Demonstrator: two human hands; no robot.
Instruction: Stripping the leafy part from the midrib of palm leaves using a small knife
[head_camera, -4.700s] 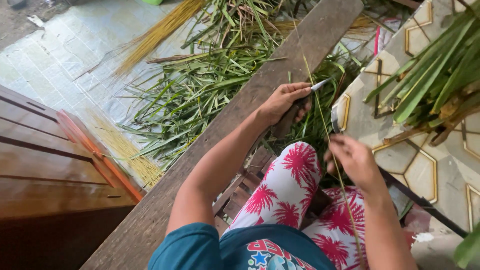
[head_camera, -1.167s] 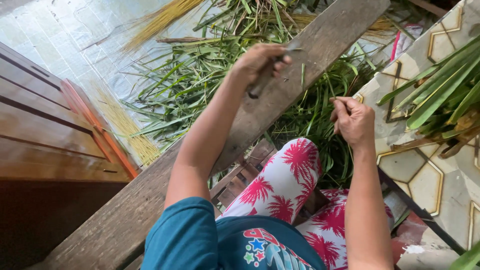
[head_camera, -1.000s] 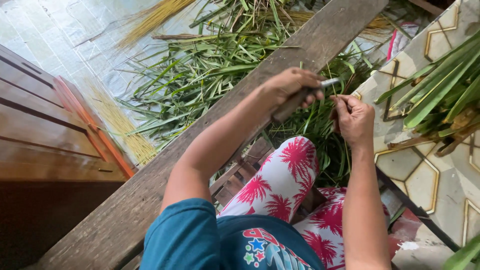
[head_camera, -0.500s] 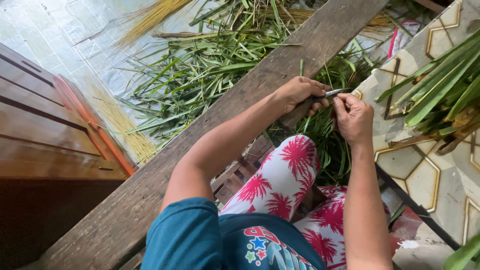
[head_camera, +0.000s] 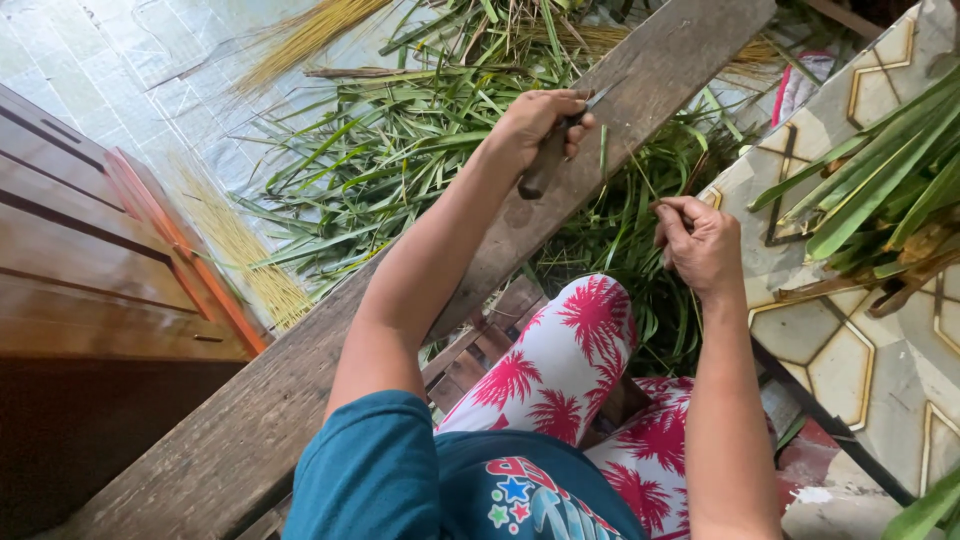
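**Knife raised over the plank, leaf rib pinched at the right**

At the far left, a brown wooden cabinet (head_camera: 90, 300) is seen, with a bundle of yellow stripped ribs (head_camera: 245, 262) laid beside its orange edge on the pale tiled floor (head_camera: 100, 70). A heap of green leaf strips (head_camera: 390, 160) is spread further right, crossed by a long weathered wooden plank (head_camera: 300, 390) that runs diagonally through the view. The left hand (head_camera: 538, 122) is closed tightly round the dark handle of a small knife (head_camera: 556, 150), which is held above the plank with its blade pointed up and to the right. The right hand (head_camera: 700, 245) is curled nearly shut, a thin leaf rib (head_camera: 668, 205) being pinched between thumb and fingertips, well apart from the knife. Fresh long green leaves (head_camera: 880, 180) are piled on a patterned tabletop (head_camera: 850, 340) at the far right
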